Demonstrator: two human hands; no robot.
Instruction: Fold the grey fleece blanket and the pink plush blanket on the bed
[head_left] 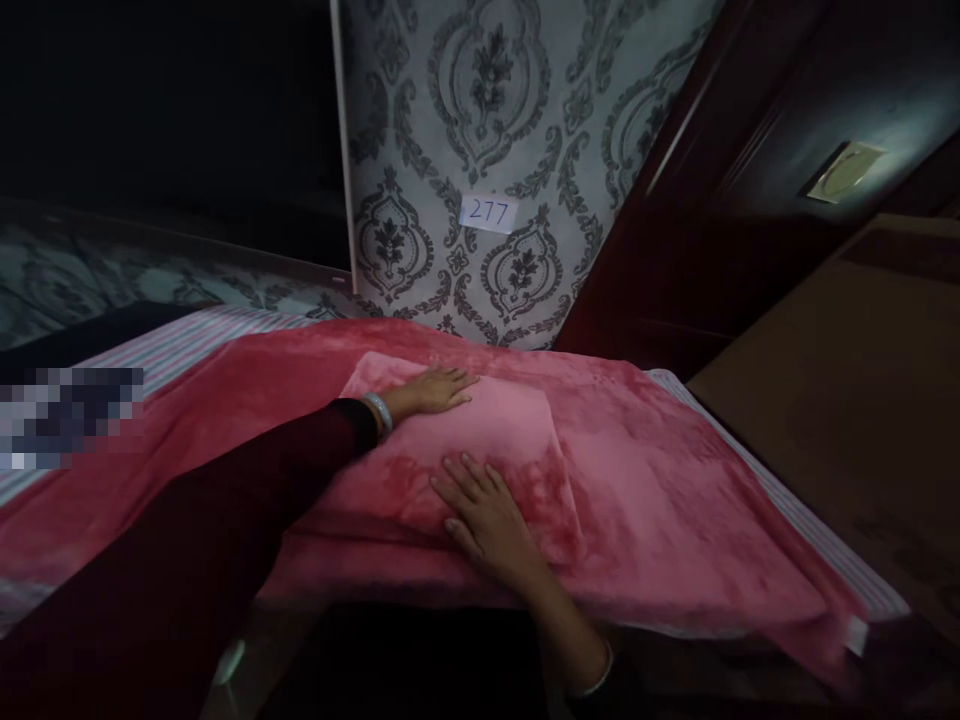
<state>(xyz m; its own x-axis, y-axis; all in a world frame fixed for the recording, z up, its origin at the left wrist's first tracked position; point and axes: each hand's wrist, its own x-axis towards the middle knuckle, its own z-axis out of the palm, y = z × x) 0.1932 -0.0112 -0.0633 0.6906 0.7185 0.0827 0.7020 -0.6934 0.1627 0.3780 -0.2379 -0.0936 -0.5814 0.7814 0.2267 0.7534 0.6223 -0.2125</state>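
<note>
A piece of pink plush cloth (495, 415), roughly rectangular and perhaps folded, lies on a larger pink plush blanket (660, 500). My left hand (439, 390) rests flat on the cloth's far part, fingers stretched toward the right. Nearer to me, my right hand (487, 525) lies on its front part with the fingers spread and pointing away. Neither hand grips anything. Darker red patches show where the pile of the cloth is brushed the other way. The left forearm in its dark sleeve hides some of the blanket.
A striped sheet (817, 535) shows under the blanket on both sides. Behind stands a patterned wall (487, 120) with a paper marked 277 (489, 212). A dark screen (172, 120) is at left. On the right are a dark red door (720, 200) and a brown cardboard box (847, 370).
</note>
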